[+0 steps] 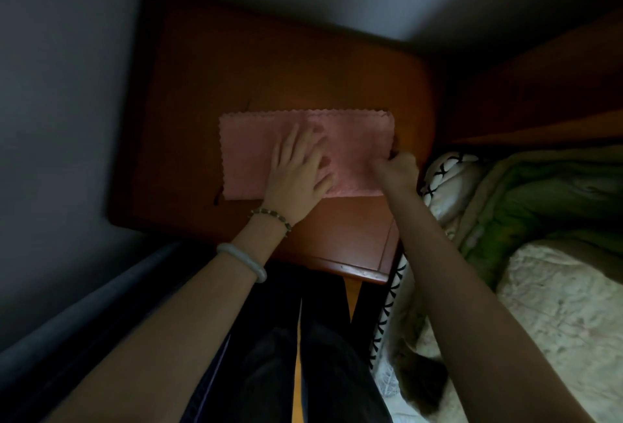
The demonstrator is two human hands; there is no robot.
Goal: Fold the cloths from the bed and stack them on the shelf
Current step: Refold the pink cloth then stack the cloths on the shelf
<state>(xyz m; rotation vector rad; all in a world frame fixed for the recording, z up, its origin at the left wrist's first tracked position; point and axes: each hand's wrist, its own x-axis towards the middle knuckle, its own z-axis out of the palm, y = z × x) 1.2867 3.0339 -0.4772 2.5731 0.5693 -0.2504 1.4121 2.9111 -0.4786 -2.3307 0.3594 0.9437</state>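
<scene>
A pink cloth (256, 149) with zigzag edges lies folded into a long rectangle on top of a brown wooden shelf (256, 62). My left hand (298, 171) rests flat on the middle of the cloth, fingers spread. My right hand (397, 169) is closed at the cloth's right edge, and it appears to pinch that edge. The room is dim and the picture is blurred.
The bed (556, 304) with a pale quilt runs along the right, with a green blanket (526, 207) and a black-and-white patterned pillow (445, 180) by the shelf. A wooden headboard (539, 102) stands at the right. Grey walls close in left and behind. My dark trousers (303, 355) are below.
</scene>
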